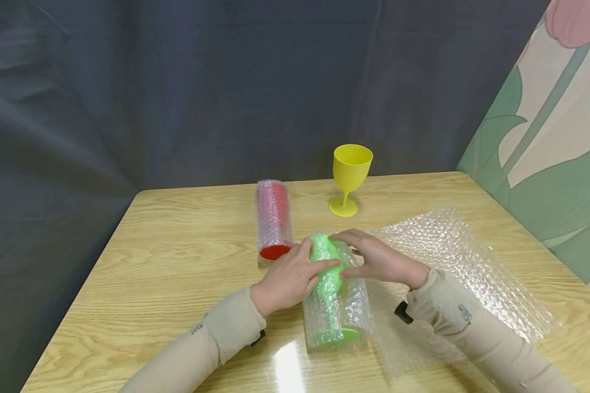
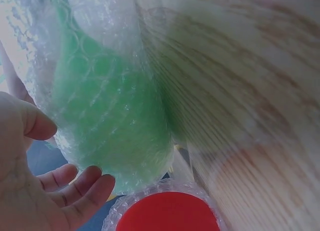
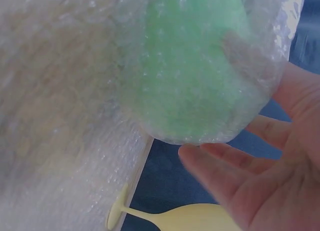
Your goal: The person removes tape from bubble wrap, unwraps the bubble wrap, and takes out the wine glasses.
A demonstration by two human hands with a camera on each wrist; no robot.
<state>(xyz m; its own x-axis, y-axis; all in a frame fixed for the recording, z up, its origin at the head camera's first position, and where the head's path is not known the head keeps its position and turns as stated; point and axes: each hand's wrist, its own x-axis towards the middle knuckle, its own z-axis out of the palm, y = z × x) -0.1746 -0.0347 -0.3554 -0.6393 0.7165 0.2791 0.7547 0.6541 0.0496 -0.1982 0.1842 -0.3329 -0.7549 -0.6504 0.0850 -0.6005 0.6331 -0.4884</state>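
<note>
A green goblet in clear bubble wrap lies on the table, its foot toward me. My left hand touches the wrapped bowl from the left, its thumb across the top. In the left wrist view its fingers reach the rounded end, gently bent. From the right, my right hand spreads its thumb and fingers around the same end. The right wrist view shows that thumb through the film and the fingers by the rim end. Wrapping hides parts of the goblet.
A red goblet rolled in bubble wrap lies behind my left hand. Farther back stands a bare yellow goblet. A flat bubble wrap sheet spreads to the right, partly under my right forearm. A dark curtain hangs behind the table.
</note>
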